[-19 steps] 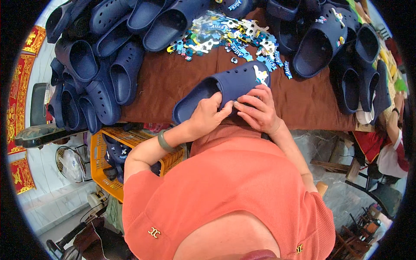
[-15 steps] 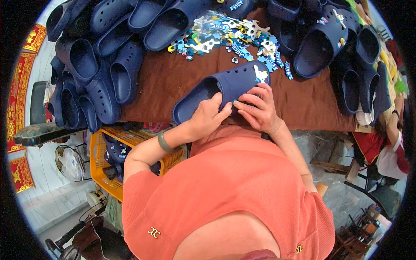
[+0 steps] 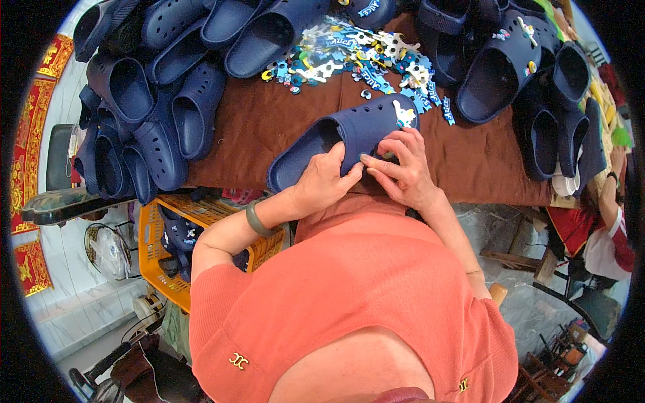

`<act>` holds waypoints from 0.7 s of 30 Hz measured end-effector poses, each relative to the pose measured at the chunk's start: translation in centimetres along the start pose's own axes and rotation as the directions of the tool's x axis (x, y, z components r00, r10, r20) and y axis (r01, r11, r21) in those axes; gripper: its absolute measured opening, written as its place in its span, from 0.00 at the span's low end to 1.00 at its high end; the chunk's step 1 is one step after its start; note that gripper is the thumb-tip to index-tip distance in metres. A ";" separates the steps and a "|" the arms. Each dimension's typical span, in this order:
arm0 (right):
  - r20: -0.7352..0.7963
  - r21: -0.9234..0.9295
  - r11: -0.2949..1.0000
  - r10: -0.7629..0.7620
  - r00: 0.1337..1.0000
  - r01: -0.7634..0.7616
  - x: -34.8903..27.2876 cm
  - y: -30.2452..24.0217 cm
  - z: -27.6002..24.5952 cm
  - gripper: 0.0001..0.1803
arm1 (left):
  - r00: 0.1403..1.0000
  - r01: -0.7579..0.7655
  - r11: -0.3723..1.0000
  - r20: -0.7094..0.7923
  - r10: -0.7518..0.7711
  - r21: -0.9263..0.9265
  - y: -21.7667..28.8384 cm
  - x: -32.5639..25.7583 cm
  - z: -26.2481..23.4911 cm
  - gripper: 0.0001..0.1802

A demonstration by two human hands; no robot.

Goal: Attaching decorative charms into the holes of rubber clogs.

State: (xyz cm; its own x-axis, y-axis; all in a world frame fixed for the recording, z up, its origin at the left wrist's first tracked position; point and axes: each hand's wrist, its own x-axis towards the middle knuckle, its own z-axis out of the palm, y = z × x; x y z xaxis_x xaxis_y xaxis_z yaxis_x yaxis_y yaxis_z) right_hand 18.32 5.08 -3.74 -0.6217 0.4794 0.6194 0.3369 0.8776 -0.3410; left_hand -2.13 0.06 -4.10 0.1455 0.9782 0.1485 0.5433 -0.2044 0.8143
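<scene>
- left hand [image 3: 321,183] grips the navy clog [image 3: 342,138] on the brown counter [image 3: 255,127]
- right hand [image 3: 401,168] pinches at its top, near the white charm [image 3: 404,114]
- too hard a push could probably pop that charm loose

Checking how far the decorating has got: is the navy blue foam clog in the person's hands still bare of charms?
No, the navy blue foam clog held by both hands already carries a white charm near its toe.
</scene>
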 end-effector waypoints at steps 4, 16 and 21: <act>0.019 0.052 0.999 -0.003 1.000 0.002 1.4 -0.4 -1.5 0.09 | 0.993 0.051 0.998 0.109 -0.056 0.046 0.7 0.3 -1.1 0.16; 0.605 -0.354 0.899 0.010 0.796 0.258 16.3 12.6 7.1 0.10 | 0.769 0.635 0.152 0.603 -0.213 -0.757 1.8 3.2 -1.3 0.30; 0.346 -0.252 0.923 -0.196 0.918 0.292 15.0 14.0 10.4 0.08 | 0.695 0.696 0.135 0.615 -0.373 -0.705 -0.1 4.9 -1.1 0.29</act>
State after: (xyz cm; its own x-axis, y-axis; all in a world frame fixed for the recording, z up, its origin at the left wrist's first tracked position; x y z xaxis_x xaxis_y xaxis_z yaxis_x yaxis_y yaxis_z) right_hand 6.39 24.50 -6.58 -0.8810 0.2665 0.3909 0.3072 0.9506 0.0442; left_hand -2.40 4.92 -2.79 0.4073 0.7326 -0.5453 -0.4081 0.6802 0.6089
